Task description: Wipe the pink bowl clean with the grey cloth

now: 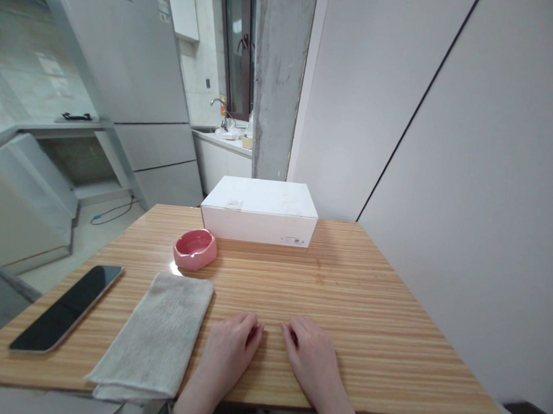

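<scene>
Head camera: a folded grey cloth [158, 333] lies just to the left of the left hand [231, 345], on the near left part of the wooden table [375, 354]; its long axis runs from the table's near edge away toward the far edge, the far end leaning a little to the right, and its near end reaches the near edge itself; the left hand is clearly the nearer of the two, its forearm passing close beside the cloth's near right corner, though whether they touch I cannot tell; the right hand [313, 352] lies on the other side, with the left hand between it and the cloth; both hands rest by the middle of the near edge, near each other but apart, backs up, fingers loosely curled in and thumbs close to the forefingers; neither shows anything in its grasp, though the palms are hidden; beyond the cloth's far end sits a pink bowl [194, 259], in front of the near left corner of a white box [259, 228]; that box stands at the middle of the table's far edge, its long side facing the hands; a phone [70, 307] lies dark side up near the left edge, its long axis roughly following that edge, well apart from both hands.
</scene>
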Tool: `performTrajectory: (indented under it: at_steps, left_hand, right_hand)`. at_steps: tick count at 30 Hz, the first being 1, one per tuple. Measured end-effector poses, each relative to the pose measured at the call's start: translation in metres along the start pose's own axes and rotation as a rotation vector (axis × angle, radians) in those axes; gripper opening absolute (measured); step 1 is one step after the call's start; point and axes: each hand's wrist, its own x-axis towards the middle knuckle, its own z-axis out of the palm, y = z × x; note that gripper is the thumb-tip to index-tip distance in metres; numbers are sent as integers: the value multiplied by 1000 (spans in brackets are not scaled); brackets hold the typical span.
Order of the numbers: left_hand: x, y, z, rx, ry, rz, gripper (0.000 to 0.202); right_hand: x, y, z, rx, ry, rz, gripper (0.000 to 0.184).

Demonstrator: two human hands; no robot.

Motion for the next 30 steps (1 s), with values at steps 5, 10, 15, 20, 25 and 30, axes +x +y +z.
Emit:
performTrajectory:
  at_steps: [5, 10, 15, 20, 25, 30]
  left_hand:
    - [0, 0, 0, 0, 1, 1, 23]
    - [0, 0, -1, -12, -7, 7, 24]
    - [1, 0, 0, -9, -2, 1, 24]
    - [-1, 1, 0, -1, -13, -2, 23]
    - [0, 0, -2, -9, -12, -7, 23]
    - [0, 3, 1, -21, -9, -8, 24]
  right_hand:
    - [0, 0, 0, -4, -12, 10, 26]
    - [0, 0, 0, 4, -16, 14, 26]
    - [1, 1, 2, 3, -13, 16, 27]
    - [0, 1, 3, 7, -17, 18, 26]
    - [0, 0, 1, 6, -23, 20, 26]
    - [1, -1, -1, 14, -31, 31, 28]
